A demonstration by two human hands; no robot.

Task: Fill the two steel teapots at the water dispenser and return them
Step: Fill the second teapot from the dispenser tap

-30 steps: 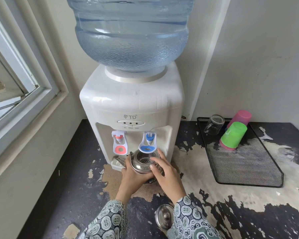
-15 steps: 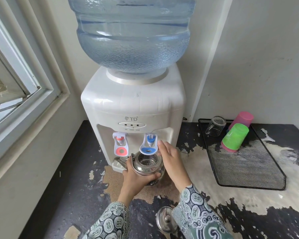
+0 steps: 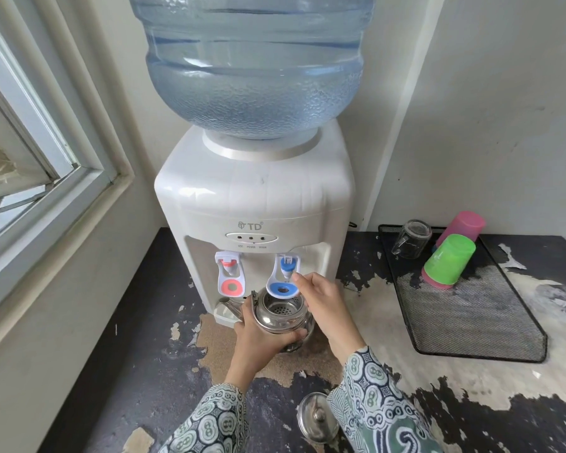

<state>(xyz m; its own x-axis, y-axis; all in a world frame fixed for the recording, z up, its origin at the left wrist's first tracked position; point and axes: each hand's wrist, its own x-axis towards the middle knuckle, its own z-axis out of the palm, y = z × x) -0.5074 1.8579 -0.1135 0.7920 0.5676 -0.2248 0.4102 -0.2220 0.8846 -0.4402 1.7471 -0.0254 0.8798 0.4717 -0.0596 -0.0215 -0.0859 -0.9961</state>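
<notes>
A lidless steel teapot [image 3: 280, 317] with a strainer inside is held under the blue tap [image 3: 283, 279] of the white water dispenser [image 3: 255, 197]. My left hand [image 3: 258, 344] grips the pot's body from below. My right hand [image 3: 321, 305] is off the pot, its fingertips touching the right side of the blue tap lever. The pot's spout points left, toward the drip tray. A steel lid [image 3: 317, 420] lies on the counter near my right sleeve. No water stream is visible. Only this one teapot is in view.
The red tap [image 3: 231, 277] is left of the blue one. A black mesh tray [image 3: 471, 318] at the right holds a glass mug [image 3: 412, 238], a green cup [image 3: 450, 259] and a pink cup [image 3: 461, 225]. A window frame [image 3: 46, 178] lines the left wall. The counter [image 3: 144, 371] has peeling paint.
My right hand let go of the teapot and rose to the blue tap lever. My left hand keeps the pot under the tap.
</notes>
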